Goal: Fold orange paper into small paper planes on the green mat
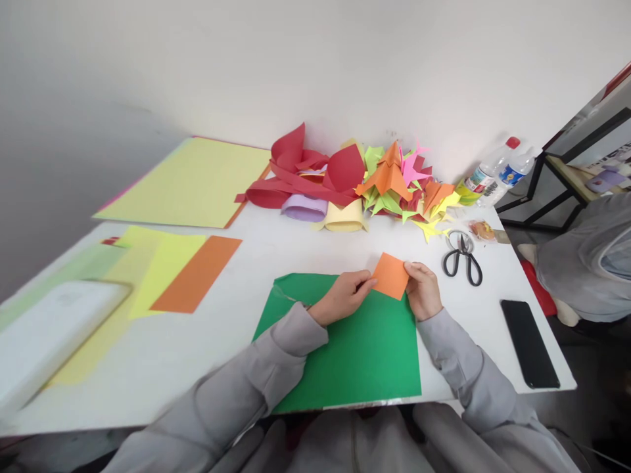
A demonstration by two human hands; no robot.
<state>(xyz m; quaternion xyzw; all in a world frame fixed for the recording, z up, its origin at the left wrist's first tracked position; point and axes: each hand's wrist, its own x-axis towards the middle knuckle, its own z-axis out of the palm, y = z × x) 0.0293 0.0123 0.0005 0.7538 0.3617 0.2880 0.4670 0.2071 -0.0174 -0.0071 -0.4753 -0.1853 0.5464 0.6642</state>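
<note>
A small orange paper square [390, 275] is held up between both hands just above a large green sheet [355, 355] lying on the white table [276, 249]. My left hand [345, 297] pinches the square's left edge with thumb and fingers. My right hand [424, 289] grips its right edge, fingers curled behind the paper. Both arms wear grey sleeves.
Black scissors [462, 257] and a black phone [529, 342] lie to the right. A heap of folded coloured paper shapes [365, 180] sits at the back by the wall, with two plastic bottles [497, 171]. Yellow and orange sheets [172, 269] lie left. Another person's grey sleeve [586, 263] is at far right.
</note>
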